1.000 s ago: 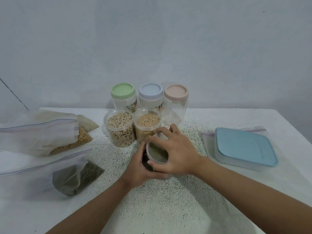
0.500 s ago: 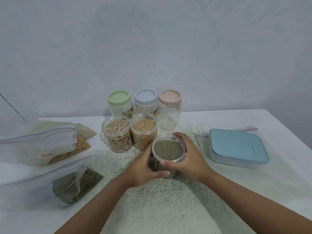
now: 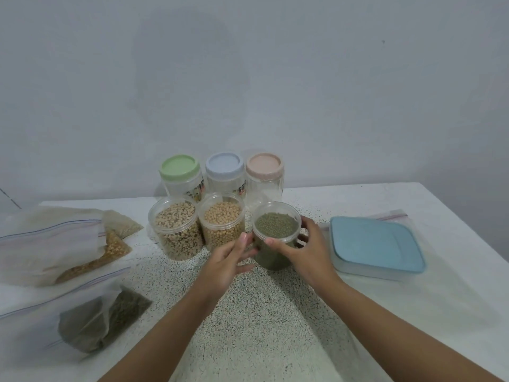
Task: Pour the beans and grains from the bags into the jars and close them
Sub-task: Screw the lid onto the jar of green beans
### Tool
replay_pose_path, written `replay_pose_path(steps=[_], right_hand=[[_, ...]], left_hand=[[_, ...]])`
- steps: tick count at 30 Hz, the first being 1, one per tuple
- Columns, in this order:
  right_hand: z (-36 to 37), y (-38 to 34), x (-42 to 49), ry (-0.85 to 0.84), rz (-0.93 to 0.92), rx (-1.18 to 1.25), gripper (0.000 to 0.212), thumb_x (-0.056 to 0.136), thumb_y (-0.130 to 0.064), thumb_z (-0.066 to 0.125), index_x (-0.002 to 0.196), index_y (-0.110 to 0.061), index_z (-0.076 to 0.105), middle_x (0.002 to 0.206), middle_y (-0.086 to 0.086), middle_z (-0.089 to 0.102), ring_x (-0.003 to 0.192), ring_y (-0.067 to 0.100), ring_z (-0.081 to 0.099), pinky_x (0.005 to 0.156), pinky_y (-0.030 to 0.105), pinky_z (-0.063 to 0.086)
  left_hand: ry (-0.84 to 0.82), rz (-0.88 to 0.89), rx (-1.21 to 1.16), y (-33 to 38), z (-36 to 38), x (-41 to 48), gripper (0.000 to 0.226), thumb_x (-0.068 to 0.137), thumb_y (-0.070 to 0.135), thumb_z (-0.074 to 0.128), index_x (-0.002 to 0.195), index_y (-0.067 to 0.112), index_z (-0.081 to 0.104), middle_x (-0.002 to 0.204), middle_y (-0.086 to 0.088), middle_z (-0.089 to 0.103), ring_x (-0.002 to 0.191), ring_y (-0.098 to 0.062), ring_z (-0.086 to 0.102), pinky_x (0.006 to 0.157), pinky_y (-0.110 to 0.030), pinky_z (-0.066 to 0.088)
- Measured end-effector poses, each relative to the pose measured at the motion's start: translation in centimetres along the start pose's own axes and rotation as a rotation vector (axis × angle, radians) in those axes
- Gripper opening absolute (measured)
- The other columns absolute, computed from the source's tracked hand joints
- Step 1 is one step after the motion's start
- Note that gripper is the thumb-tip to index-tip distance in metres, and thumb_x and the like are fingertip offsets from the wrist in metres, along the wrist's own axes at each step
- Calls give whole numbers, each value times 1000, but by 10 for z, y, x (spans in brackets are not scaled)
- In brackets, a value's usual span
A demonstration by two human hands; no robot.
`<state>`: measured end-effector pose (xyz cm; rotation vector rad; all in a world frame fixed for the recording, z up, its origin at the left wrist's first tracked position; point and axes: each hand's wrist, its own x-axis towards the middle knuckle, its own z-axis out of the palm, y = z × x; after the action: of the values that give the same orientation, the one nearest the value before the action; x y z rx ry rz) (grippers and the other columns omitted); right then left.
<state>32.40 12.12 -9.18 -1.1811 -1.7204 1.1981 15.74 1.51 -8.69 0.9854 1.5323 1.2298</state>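
An open jar of green mung beans (image 3: pixel 276 232) stands on the speckled table (image 3: pixel 261 312), just right of two more open jars, one of black-eyed peas (image 3: pixel 176 230) and one of soybeans (image 3: pixel 221 224). My right hand (image 3: pixel 305 252) grips the green jar from the right, thumb on its front. My left hand (image 3: pixel 228 260) is at the jar's left side, its thumb at the rim and its fingers fairly straight. Behind stand three empty jars with green (image 3: pixel 180 175), blue (image 3: pixel 225 172) and pink (image 3: pixel 264 172) lids.
Zip bags lie at the left: one with yellow grains (image 3: pixel 91 257), one with green beans (image 3: pixel 104 326). A flat container with a blue lid (image 3: pixel 374 244) rests on an empty zip bag at the right. A wall rises close behind the jars.
Both hands slid the green bean jar away from me and to the right, into line with the two filled jars. My left hand's fingers have loosened from the jar.
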Motion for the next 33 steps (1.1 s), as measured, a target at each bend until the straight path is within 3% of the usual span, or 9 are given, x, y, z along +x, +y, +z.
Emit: replay_pose_path(steps=[4,7,16,20,23,25,27,29,33], right_hand=[[5,-2,15,-17,18,27,106,62,-59,88,150,-25,38,137,-13,49,120,6,50,77,8,37],[6,-4,21,-26,34,38,102,65,-55,89,148,-28,36,130,-16,47,116,6,51,73,6,37],[11,-3,34,-51,53,70,98,62,-57,90,141,-35,36,129,-16,46,115,8,53,72,6,38],[6,-5,34,-62,68,100,95,62,-62,86,139,-35,39,132,-11,50,116,11,56,75,12,44],[2,-15,36,5,59,94,83,65,-76,71,133,-38,43,133,-8,56,118,12,58,92,34,55],[0,-25,42,73,23,89,71,71,-76,64,127,-35,47,130,-8,56,119,12,56,101,43,51],[-3,-36,53,125,-16,110,58,82,-66,65,125,-31,50,127,-7,55,119,14,55,102,40,49],[-5,-45,67,127,-35,129,51,85,-57,72,124,-31,50,125,-6,56,118,15,56,99,37,49],[-10,-60,98,2,-35,61,74,75,-51,86,133,-33,43,131,-3,50,121,15,51,94,32,47]], left_hand=[[26,27,-51,-3,6,10,65,93,63,48,146,26,52,131,23,64,125,-3,61,108,-42,51],[35,36,-92,-3,5,17,61,95,56,48,146,23,51,142,12,60,127,-4,60,107,-41,52],[55,59,-44,1,-1,28,59,97,52,47,147,21,51,145,10,58,126,-3,61,100,-36,56],[21,104,104,13,-6,23,45,99,39,53,140,21,58,131,9,69,116,-4,67,97,-35,58],[14,211,261,30,-12,17,21,100,25,58,117,25,70,105,12,78,99,-8,73,89,-35,60],[9,286,295,47,-16,16,16,100,18,58,107,21,72,95,7,78,88,-12,74,80,-32,61],[32,380,300,67,-19,19,17,99,20,58,106,16,72,90,3,77,83,-16,73,73,-28,61],[93,438,352,86,-22,31,19,97,30,59,106,21,73,88,8,75,82,-9,71,71,-24,58],[236,553,491,120,-29,70,12,99,34,64,104,29,74,97,14,72,92,-6,66,78,-28,56]])
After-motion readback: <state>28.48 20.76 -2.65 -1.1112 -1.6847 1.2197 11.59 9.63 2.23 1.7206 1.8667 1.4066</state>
